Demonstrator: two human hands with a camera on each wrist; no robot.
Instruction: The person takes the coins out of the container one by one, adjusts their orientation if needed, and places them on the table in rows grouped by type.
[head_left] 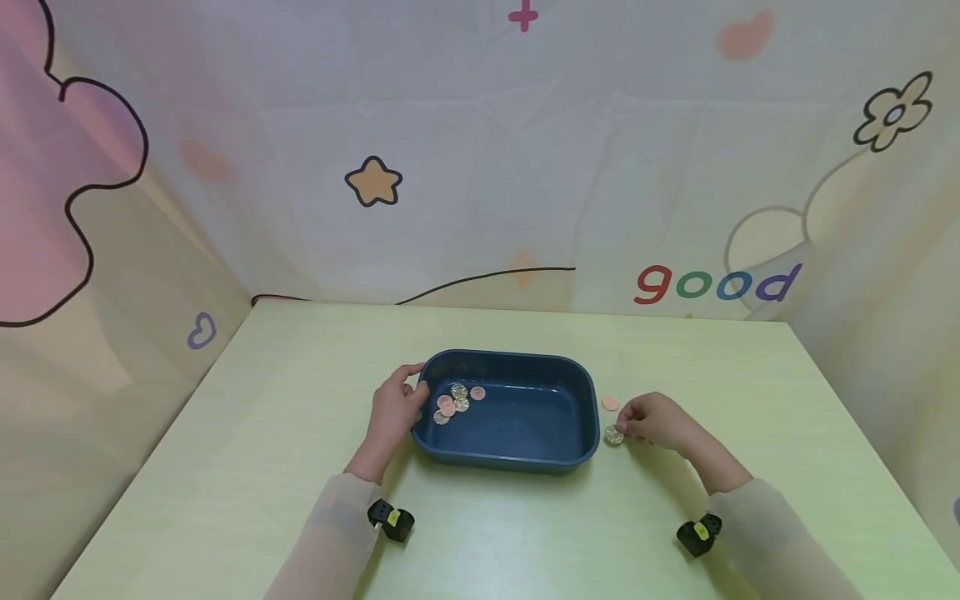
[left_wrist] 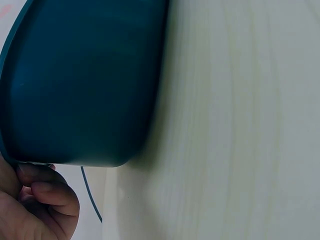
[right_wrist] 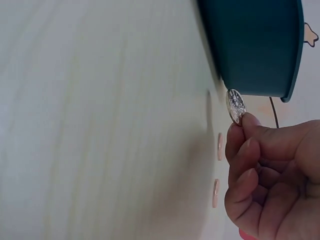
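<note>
A deep blue rectangular tub stands on the table with several silvery and copper-coloured coins at the left of its floor. My left hand grips the tub's left end, thumb over the rim and fingers outside. In the left wrist view those curled fingers lie against the tub wall. Just off the tub's right end, my right hand pinches a shiny silvery coin between thumb and fingertips. The right wrist view shows this coin raised above the tabletop, tilted on edge.
Two copper-coloured coins lie on the table beneath the right hand; the head view shows one copper coin beside the tub. The pale wooden table meets a printed cloth backdrop at its back edge.
</note>
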